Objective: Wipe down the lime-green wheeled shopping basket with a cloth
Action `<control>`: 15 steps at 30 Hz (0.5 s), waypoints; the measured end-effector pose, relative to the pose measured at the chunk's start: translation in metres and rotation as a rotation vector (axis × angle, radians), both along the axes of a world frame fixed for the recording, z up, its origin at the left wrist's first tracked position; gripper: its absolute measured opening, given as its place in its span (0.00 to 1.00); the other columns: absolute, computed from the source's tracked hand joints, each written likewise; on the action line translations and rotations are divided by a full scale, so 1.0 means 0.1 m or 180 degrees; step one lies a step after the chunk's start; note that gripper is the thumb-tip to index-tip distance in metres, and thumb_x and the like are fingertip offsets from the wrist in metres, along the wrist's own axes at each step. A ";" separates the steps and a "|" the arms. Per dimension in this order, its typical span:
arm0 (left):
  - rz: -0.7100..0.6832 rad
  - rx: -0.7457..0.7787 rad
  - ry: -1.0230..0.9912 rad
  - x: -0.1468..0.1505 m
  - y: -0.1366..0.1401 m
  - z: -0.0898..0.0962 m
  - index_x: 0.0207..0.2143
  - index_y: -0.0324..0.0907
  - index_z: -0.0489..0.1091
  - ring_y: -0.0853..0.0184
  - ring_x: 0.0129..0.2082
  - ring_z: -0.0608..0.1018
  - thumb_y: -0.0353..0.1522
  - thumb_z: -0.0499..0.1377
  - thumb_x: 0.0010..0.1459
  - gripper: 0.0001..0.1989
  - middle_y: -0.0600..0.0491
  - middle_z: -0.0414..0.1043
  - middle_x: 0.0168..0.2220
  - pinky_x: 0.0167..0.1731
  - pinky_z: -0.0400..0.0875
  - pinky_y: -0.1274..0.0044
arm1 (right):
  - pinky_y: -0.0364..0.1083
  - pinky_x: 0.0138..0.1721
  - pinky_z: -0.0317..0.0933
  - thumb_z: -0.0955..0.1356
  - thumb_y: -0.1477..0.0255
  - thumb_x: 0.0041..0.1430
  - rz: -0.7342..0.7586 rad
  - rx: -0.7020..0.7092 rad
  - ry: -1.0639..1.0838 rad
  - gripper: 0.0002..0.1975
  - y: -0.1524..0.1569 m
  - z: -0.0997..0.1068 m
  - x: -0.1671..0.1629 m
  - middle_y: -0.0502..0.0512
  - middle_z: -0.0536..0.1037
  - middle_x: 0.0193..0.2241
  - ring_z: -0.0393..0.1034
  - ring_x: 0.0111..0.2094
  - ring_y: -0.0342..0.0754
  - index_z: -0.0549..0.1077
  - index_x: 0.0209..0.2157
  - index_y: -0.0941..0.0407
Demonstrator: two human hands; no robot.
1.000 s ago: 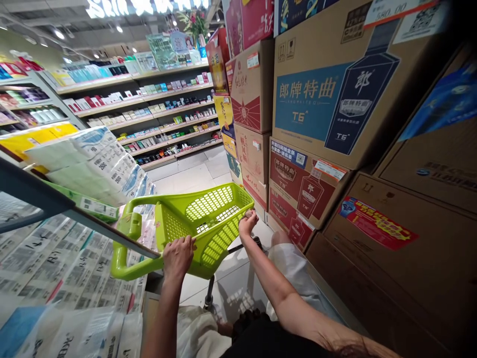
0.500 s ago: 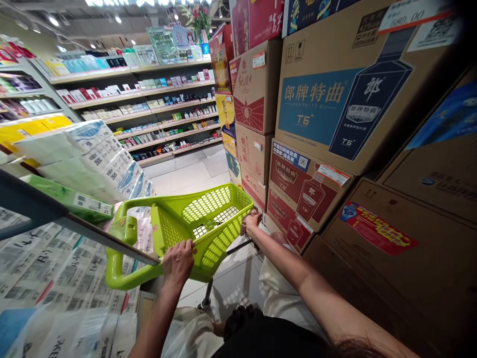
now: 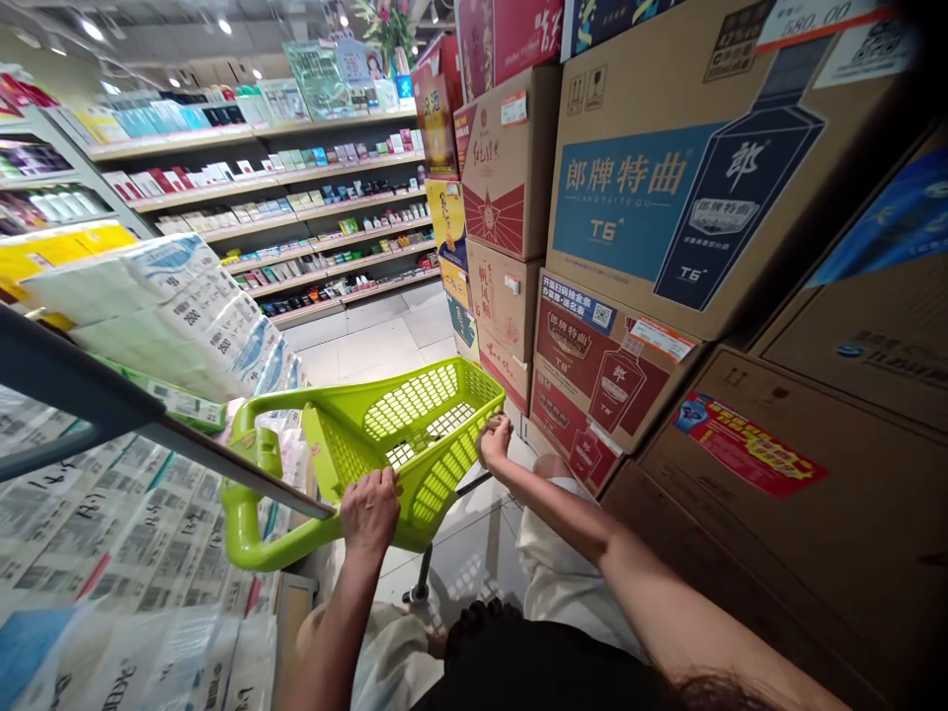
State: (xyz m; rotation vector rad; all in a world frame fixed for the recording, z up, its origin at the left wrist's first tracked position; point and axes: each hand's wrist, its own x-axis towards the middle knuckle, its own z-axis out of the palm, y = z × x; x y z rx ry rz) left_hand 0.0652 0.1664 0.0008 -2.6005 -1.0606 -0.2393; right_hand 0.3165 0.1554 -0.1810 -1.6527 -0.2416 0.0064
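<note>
A lime-green shopping cart (image 3: pixel 436 474) stands crosswise before me, its looped handle at the left and its basket at the right. No goods show in the basket. My left hand (image 3: pixel 370 506) is closed over the cart's near rim, close to the handle end. At the basket's far right corner, my right hand (image 3: pixel 495 440) wraps round the edge; part of its grip is hidden. Beyond the handle lie stacked paper packs (image 3: pixel 222 336) in plastic wrap, and a dark metal bar (image 3: pixel 244 474) crosses in front of the handle.
Tall stacks of cardboard cartons (image 3: pixel 622 197) rise close on the right. Shelves (image 3: pixel 267 183) full of small boxes and bottles stand across the back. Light floor tiles (image 3: pixel 355 346) run between the cart and those shelves.
The cart's handle end has shifted slightly right, and my left hand has moved right with it. My right hand stays at the basket corner. The view has tilted a little.
</note>
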 end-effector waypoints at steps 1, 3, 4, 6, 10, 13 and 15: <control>-0.0005 0.0015 -0.0012 0.00 -0.02 -0.01 0.35 0.41 0.74 0.58 0.37 0.76 0.33 0.44 0.70 0.19 0.46 0.77 0.33 0.38 0.57 0.69 | 0.53 0.56 0.60 0.61 0.78 0.43 0.0044 0.0011 -0.0003 0.18 -0.02 0.01 0.00 0.53 0.70 0.39 0.64 0.47 0.50 0.63 0.39 0.52; -0.0018 0.0023 -0.0054 0.00 -0.05 -0.02 0.35 0.41 0.74 0.58 0.37 0.76 0.33 0.45 0.70 0.19 0.46 0.77 0.33 0.38 0.57 0.69 | 0.52 0.58 0.59 0.62 0.79 0.42 0.0143 0.0030 0.0006 0.18 -0.04 0.05 0.02 0.53 0.70 0.39 0.64 0.47 0.50 0.65 0.38 0.52; -0.0018 0.0009 -0.0076 0.00 -0.06 -0.03 0.34 0.41 0.74 0.58 0.36 0.76 0.32 0.45 0.69 0.18 0.46 0.77 0.32 0.38 0.57 0.69 | 0.52 0.58 0.59 0.63 0.79 0.41 0.0177 0.0049 0.0012 0.18 -0.04 0.07 0.04 0.53 0.70 0.39 0.64 0.47 0.50 0.65 0.38 0.53; -0.0009 -0.0032 -0.0117 0.01 -0.08 -0.03 0.34 0.42 0.74 0.58 0.36 0.76 0.32 0.46 0.69 0.18 0.46 0.77 0.32 0.38 0.57 0.69 | 0.50 0.55 0.61 0.63 0.80 0.40 0.0124 0.0103 0.0096 0.18 -0.03 0.11 0.10 0.51 0.69 0.37 0.65 0.45 0.48 0.64 0.37 0.53; 0.0037 -0.0056 -0.0189 0.06 -0.13 -0.04 0.34 0.42 0.74 0.59 0.36 0.75 0.32 0.46 0.69 0.18 0.46 0.76 0.32 0.38 0.57 0.69 | 0.47 0.49 0.63 0.61 0.80 0.42 -0.0168 0.0140 0.0295 0.14 0.03 0.20 0.34 0.49 0.66 0.34 0.64 0.38 0.45 0.59 0.33 0.52; 0.0040 -0.0031 -0.0216 0.15 -0.17 -0.04 0.34 0.41 0.74 0.58 0.36 0.75 0.32 0.45 0.69 0.19 0.45 0.76 0.32 0.39 0.58 0.69 | 0.49 0.51 0.62 0.61 0.81 0.43 -0.0228 0.0076 0.0285 0.13 0.08 0.28 0.44 0.50 0.66 0.34 0.64 0.39 0.46 0.58 0.33 0.52; 0.0031 -0.0029 -0.0222 0.22 -0.18 -0.05 0.34 0.40 0.73 0.57 0.36 0.74 0.32 0.44 0.69 0.19 0.45 0.75 0.32 0.39 0.58 0.69 | 0.51 0.54 0.61 0.61 0.81 0.44 -0.0207 0.0053 0.0226 0.14 0.09 0.32 0.35 0.52 0.67 0.37 0.64 0.43 0.48 0.60 0.34 0.52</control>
